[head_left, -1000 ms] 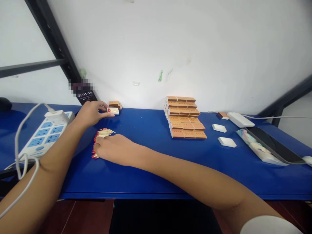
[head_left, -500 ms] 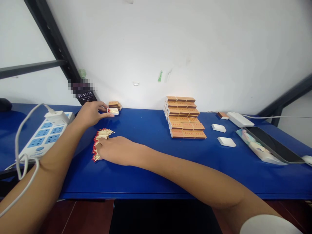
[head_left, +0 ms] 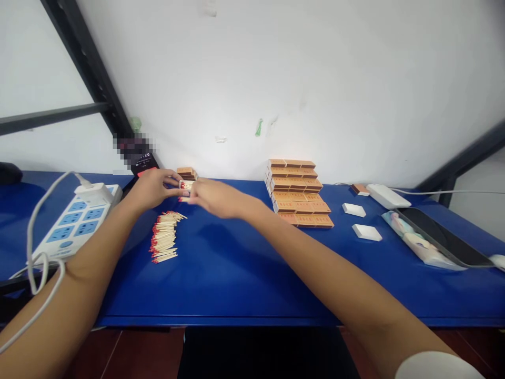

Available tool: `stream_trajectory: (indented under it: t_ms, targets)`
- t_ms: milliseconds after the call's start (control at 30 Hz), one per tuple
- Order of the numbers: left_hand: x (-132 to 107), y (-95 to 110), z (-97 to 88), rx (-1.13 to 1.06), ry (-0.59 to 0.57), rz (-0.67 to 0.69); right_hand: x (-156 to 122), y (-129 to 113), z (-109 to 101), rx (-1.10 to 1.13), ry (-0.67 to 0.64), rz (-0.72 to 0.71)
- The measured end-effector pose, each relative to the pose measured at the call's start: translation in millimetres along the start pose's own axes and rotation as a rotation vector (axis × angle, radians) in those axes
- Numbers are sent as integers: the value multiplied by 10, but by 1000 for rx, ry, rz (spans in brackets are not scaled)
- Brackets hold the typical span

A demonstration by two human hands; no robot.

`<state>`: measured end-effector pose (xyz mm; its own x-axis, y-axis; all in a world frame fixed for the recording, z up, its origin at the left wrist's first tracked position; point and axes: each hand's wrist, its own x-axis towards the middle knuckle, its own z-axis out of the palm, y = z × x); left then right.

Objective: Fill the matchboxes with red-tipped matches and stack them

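Observation:
My left hand (head_left: 153, 188) grips a small white matchbox tray (head_left: 187, 185) by its end, with red-tipped matches inside. My right hand (head_left: 216, 197) is at the tray's right end, its fingers pinched on a few matches (head_left: 183, 199) whose red heads poke out toward the left. Its fingers hide part of the tray. Below both hands a heap of loose matches (head_left: 164, 237) lies on the blue table (head_left: 236, 268), heads mostly to the left. Just behind the tray sit a few stacked matchboxes (head_left: 187, 172).
Stepped rows of matchboxes (head_left: 298, 195) stand near the wall. To their right are two white trays (head_left: 366, 231), a matchbox (head_left: 360, 190), a white adapter (head_left: 387, 197) and a dark phone (head_left: 442, 237). A power strip (head_left: 79, 218) with a white cable lies left; another phone (head_left: 142, 162) leans behind.
My right hand has lifted from the match heap and moved up to the tray, carrying matches. My left hand, still holding the tray, has shifted slightly right.

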<state>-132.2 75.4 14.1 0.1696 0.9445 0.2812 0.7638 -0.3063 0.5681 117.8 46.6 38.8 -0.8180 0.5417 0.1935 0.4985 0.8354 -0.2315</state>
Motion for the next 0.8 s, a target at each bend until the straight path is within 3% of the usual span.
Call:
stream_trajectory:
  t_ms: [100, 200, 367, 800]
  targets:
    - [-32, 126, 87, -109, -50, -2, -21, 279, -72, 10, 113, 148]
    - [-60, 249, 167, -188, -97, -9, -36, 403, -43, 19, 121, 211]
    - [-77, 338, 224, -248, -153, 4, -30, 372, 17, -2, 84, 226]
    - [-85, 365, 222, -269, -142, 13, -69, 304, -69, -18, 129, 238]
